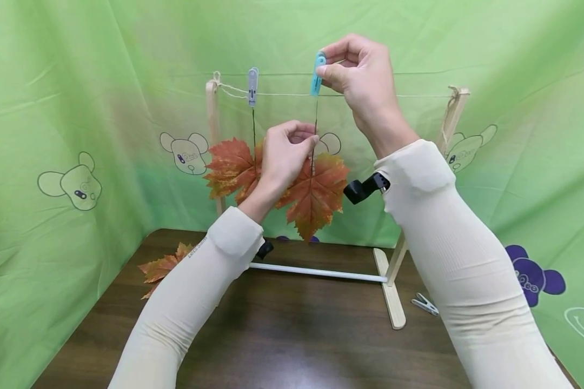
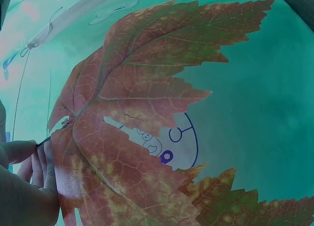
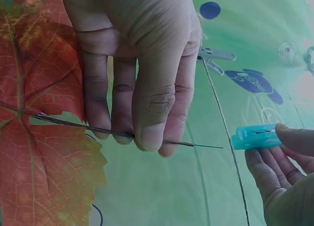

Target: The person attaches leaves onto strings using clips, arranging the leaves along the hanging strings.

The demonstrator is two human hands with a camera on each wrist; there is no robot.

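Note:
My left hand [image 1: 286, 154] pinches the dark stem [image 3: 73, 123] of an orange-red artificial maple leaf [image 1: 313, 197], which hangs below the fingers. Up at the string [image 1: 384, 96], thumb and fingers of my right hand [image 1: 367, 75] hold a turquoise clothespin [image 1: 318, 74] with its lower end at the string. In the right wrist view the thin tip of the stem ends close to the clothespin and string. Whether the clothespin's tips are parted is not clear. A grey clothespin [image 1: 253, 86] on the string holds a second maple leaf [image 1: 233, 167] by its stem, left of my hands.
Wooden posts [image 1: 452, 119] carry the string, and a white bar [image 1: 316, 272] joins them low down. Another maple leaf [image 1: 163, 266] lies on the brown table [image 1: 292, 335] at left, partly behind my sleeve. A grey clothespin [image 1: 425, 304] lies at right. Green cloth [image 1: 126, 54] surrounds the table.

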